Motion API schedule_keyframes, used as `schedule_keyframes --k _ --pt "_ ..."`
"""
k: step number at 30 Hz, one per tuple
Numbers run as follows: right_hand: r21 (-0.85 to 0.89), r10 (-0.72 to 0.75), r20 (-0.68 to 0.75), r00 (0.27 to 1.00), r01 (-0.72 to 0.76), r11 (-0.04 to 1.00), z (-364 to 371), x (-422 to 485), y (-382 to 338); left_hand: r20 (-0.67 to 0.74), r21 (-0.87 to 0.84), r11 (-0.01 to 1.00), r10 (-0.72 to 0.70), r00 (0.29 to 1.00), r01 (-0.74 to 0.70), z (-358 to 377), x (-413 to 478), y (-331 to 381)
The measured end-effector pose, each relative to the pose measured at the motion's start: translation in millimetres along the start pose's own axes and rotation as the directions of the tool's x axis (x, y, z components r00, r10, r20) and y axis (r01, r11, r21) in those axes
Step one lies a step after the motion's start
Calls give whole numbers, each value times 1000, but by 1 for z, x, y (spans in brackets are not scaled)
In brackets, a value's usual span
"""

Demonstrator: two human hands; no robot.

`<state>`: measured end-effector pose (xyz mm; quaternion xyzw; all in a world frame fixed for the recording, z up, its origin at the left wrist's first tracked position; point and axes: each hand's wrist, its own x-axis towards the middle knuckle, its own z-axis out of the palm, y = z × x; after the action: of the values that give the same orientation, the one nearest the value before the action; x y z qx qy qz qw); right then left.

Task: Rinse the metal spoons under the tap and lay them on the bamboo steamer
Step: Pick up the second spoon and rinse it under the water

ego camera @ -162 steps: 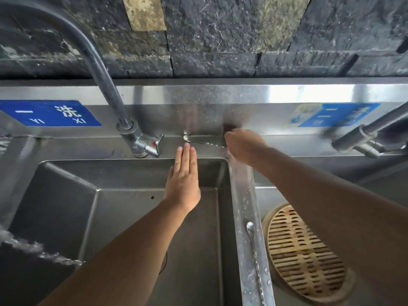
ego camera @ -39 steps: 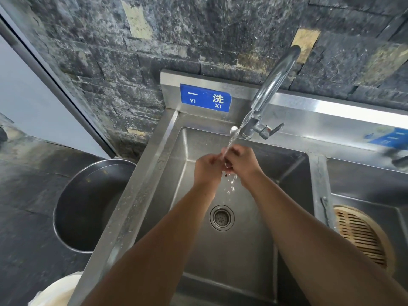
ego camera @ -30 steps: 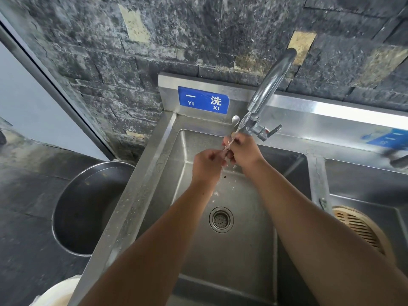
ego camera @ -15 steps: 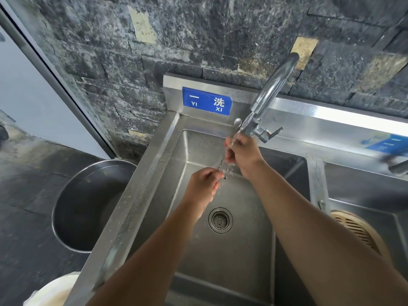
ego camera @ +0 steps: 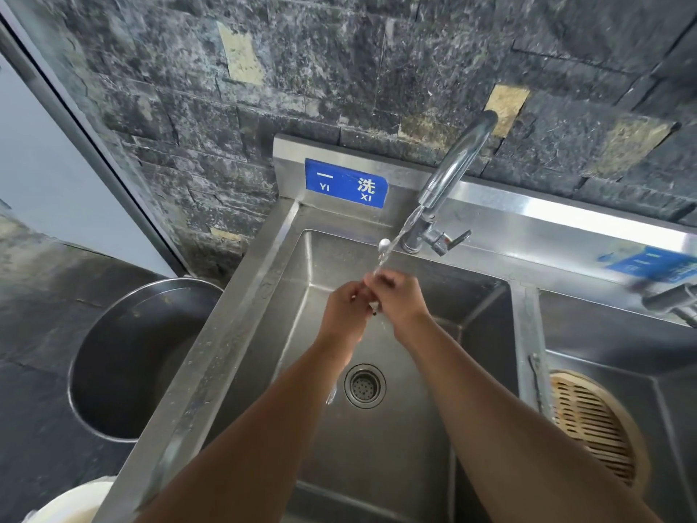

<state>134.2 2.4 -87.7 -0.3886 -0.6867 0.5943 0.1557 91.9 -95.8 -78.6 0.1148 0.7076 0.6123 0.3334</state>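
Note:
A thin metal spoon sticks up out of my right hand, its small bowl in the water stream from the curved tap. My left hand is pressed against the right one, fingers closed around the spoon's lower handle, over the left sink basin. The handle is mostly hidden by both hands. A second spoon lies on the steel divider between the basins. The round bamboo steamer sits in the right basin, partly cut by the frame edge.
The drain lies below my hands. A large steel pot stands on the floor left of the sink, a white bucket rim at the bottom left. A second tap juts in at the right. A stone wall is behind.
My left hand has come back up against my right hand and closed on the spoon's handle. The spoon's bowl stays in the running water.

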Motion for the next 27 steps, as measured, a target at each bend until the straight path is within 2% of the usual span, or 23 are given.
schedule_keyframes --k 5,9,14,20,24,27 --pt "14 41 -43 998 -40 999 -8 2 1 -29 31 999 -21 999 22 -6 -16 -32" --pt "-35 12 26 1000 -11 999 -7 6 -3 -38 -32 999 -23 999 21 -10 -21 -38" --pt "-16 -16 47 999 17 1000 -1 8 -7 -21 -27 998 -50 999 50 -18 -18 -33" --pt "-22 42 40 998 -41 999 6 -4 8 -15 -21 993 -119 993 118 -22 -27 -38" --pt "-96 -2 95 995 12 995 6 -10 11 -8 -61 980 -191 982 190 -22 -32 -39" --pt "-91 -25 100 995 34 995 4 -8 5 -6 -74 979 -190 982 189 -24 -34 -38"
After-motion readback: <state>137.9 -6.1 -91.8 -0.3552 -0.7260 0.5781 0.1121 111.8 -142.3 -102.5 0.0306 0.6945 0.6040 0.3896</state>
